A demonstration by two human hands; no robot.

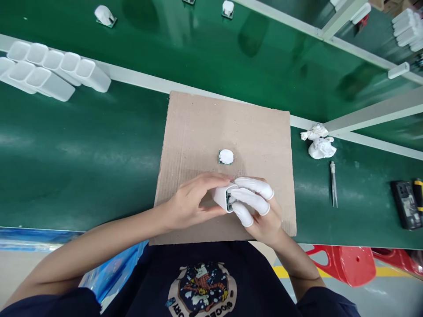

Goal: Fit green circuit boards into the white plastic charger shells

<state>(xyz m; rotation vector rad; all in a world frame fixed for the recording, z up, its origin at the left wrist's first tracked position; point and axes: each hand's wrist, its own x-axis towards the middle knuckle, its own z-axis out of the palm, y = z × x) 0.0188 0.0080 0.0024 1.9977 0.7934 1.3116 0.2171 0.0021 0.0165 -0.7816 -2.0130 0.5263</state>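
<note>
On a cardboard sheet (205, 119), my left hand (193, 198) grips a white plastic housing (219, 196) between thumb and fingers, its open end facing right. Inside that opening shows the dark green edge of a circuit board (228, 200). My right hand (261, 209) wears white finger cots on several fingers. Its closed fingertips press at the opening, against the board; their exact hold is partly hidden. Just beyond the hands, another small green board with a white rounded top (226, 156) lies on the cardboard.
White housings (49, 72) stand in rows at the left. Tweezers (333, 185), crumpled white material (321, 147) and a black device (406, 204) lie right on the green bench. More white-topped boards (105, 16) sit behind the white rail. Red stools (352, 266) stand below the bench edge.
</note>
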